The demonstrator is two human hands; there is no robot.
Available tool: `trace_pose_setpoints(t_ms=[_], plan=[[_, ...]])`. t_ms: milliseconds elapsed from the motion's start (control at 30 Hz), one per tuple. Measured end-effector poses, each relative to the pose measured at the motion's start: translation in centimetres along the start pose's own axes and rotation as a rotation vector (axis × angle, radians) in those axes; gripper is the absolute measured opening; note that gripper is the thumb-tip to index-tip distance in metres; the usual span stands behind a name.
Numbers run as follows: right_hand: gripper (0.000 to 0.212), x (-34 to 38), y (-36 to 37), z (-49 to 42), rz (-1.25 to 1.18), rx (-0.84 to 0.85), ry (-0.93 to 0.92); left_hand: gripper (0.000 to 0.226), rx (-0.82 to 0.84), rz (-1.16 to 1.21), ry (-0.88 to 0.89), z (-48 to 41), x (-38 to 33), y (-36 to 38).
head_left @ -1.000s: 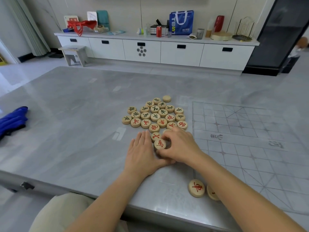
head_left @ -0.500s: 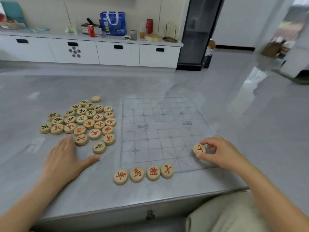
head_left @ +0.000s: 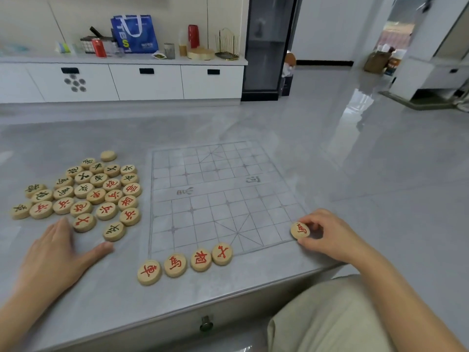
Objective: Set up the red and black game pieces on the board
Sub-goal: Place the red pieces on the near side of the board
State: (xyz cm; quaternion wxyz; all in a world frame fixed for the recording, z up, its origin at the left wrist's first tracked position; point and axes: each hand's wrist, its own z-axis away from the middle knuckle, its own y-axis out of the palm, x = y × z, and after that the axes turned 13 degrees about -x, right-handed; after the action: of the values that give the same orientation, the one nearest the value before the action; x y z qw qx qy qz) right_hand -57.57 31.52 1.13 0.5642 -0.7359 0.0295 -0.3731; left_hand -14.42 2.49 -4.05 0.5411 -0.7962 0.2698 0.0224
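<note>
Surface (head_left: 253, 128): smooth grey stone, etched grid board (head_left: 218, 196).
Pieces: round wooden discs; loose cluster (head_left: 83, 191) left of board, four red (head_left: 185, 262) along near edge.
Right hand (head_left: 327, 235): pinching red disc (head_left: 300, 230) at board's near right corner.
Left hand (head_left: 58, 252): flat, fingers straight, beside cluster.

Character hidden on farthest piece (head_left: 108, 156), left forearm (head_left: 15, 316) cropped

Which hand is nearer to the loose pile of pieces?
Left. The left hand lies flat beside the pile; the right hand is across the board, pinching a red piece.
</note>
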Motion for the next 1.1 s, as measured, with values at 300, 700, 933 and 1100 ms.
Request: trace_pose_setpoints(t_ms=[300, 700, 933, 1100], plan=[[0.054, 0.4, -0.2, 0.0, 0.008, 0.034, 0.024, 0.063, -0.005, -0.041, -0.010, 0.5, -1.4, -0.9], [0.062, 6.7, 1.7, -1.1, -0.027, 0.030, -0.142, 0.101, 0.004, -0.105, -0.050, 0.6, -1.6, -0.7], [0.052, 14.6, 6.0, -1.8, -0.064, 0.121, -0.354, 0.119, 0.082, -0.157, -0.056, 1.0, -2.0, -0.9], [0.044, 19.6, 9.3, -3.0, -0.126, 0.142, -0.419, 0.116, 0.104, -0.146, -0.080, 1.2, -2.3, -1.1]])
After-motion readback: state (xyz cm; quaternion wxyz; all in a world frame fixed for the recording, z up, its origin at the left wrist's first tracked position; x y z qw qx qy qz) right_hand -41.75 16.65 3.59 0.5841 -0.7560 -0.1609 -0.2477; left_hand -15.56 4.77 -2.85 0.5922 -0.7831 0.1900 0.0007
